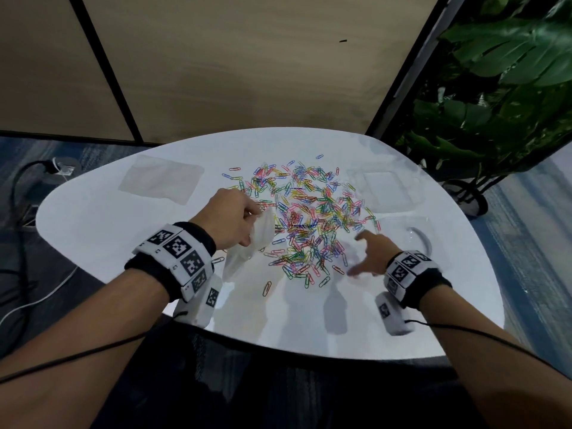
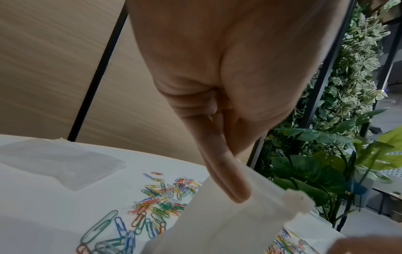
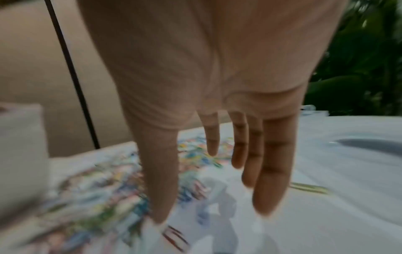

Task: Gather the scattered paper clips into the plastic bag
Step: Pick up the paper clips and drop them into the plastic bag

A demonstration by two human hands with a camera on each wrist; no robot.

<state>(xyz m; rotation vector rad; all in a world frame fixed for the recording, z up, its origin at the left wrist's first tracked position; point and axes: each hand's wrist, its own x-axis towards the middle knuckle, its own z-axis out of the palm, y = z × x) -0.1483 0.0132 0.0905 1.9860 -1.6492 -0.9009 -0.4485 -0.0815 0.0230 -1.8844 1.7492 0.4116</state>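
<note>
Colourful paper clips (image 1: 306, 218) lie scattered mid-tabletop (image 1: 93, 218). The left hand (image 1: 230, 218) pinches a clear, crumpled plastic bag (image 1: 247, 249) beside them; the right hand (image 1: 371, 253) hovers with fingers (image 3: 273, 171) spread, holding nothing.

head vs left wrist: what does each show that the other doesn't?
Head only: the right hand spread open at the pile's near right edge, both wristbands, a clear container at far right.

Left wrist only: close view of the left hand pinching the plastic bag by its top edge, with the white zip slider at the bag's corner.

Both: the paper clips scattered on the white table, a spare bag lying flat, the plants.
</note>
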